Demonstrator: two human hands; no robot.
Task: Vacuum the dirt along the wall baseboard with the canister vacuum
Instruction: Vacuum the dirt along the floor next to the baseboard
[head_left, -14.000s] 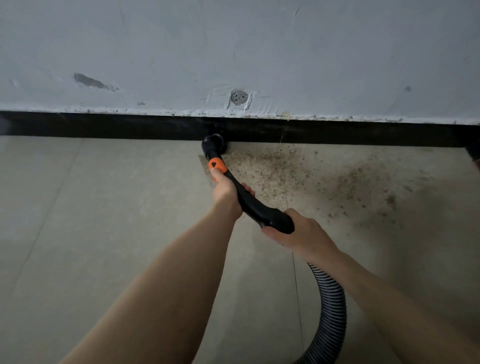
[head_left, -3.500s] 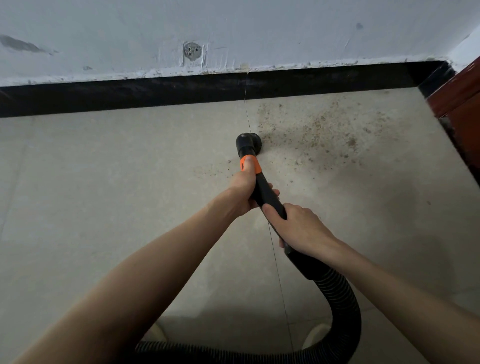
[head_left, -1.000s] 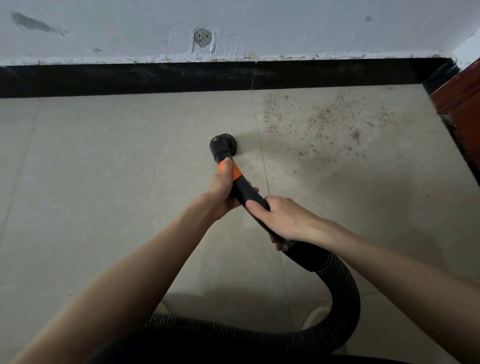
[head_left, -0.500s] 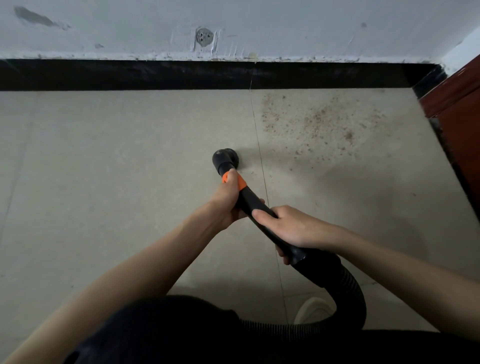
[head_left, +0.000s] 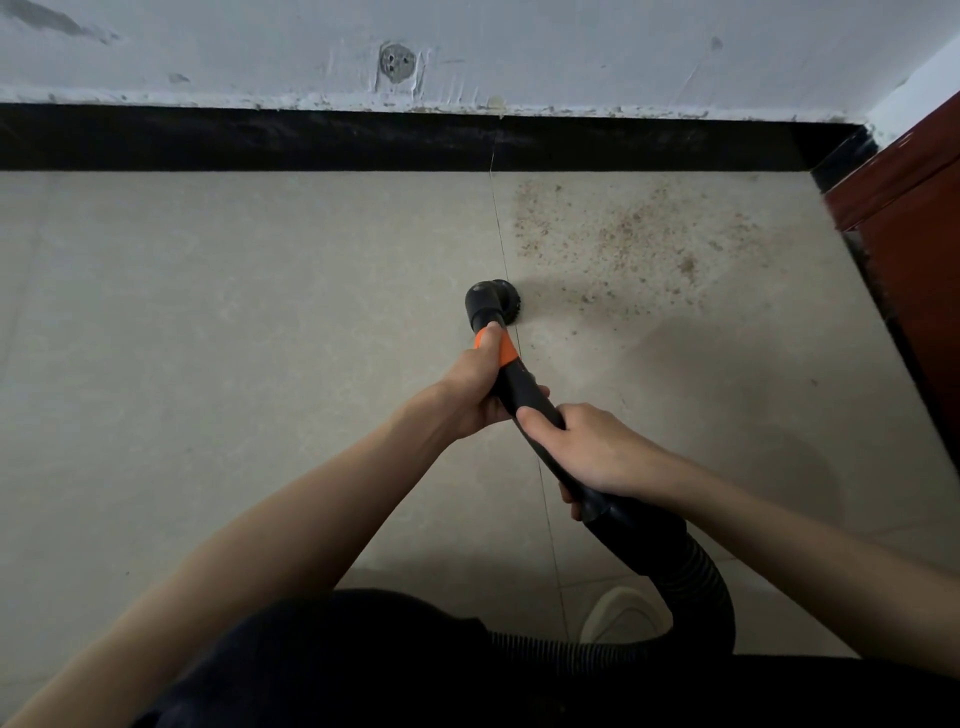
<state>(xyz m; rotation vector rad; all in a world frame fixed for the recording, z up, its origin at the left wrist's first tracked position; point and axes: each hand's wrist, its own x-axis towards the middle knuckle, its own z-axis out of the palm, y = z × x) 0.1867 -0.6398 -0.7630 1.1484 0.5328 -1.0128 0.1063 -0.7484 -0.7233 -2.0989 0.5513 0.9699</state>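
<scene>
Nearest to me, dark clothing (head_left: 363, 670) fills the bottom of the view. A pale shoe toe (head_left: 621, 613) shows on the floor just beside the ribbed vacuum hose (head_left: 696, 582), which curves from the lower edge up toward my right side and joins the black wand (head_left: 524, 387).

Right hand (head_left: 592, 447): grip wrapped around the wand at its lower section, fingers curled over the top, thumb underneath. Left hand (head_left: 475, 387): grip wrapped around the wand just above the right hand, with the thumb lying along the orange collar (head_left: 501, 347). The two hands are near each other on the wand, not touching.

Beyond the collar, the round black nozzle (head_left: 491, 304) rests on the beige floor tile (head_left: 234, 338), on the grout line (head_left: 498, 228) that runs away toward the wall. The nozzle is well apart from the baseboard.

The dirt (head_left: 623, 239) is a scatter of brown specks on the tile to the right of the grout line, between the nozzle and the baseboard. Its nearest specks lie just beside the nozzle; its farthest reach close to the baseboard.

The black baseboard (head_left: 311, 137) runs across the full width. Above it is the white wall (head_left: 571, 47), scuffed, with a round patched hole (head_left: 397, 65). At far right, a reddish-brown panel (head_left: 914, 218) meets the corner.
</scene>
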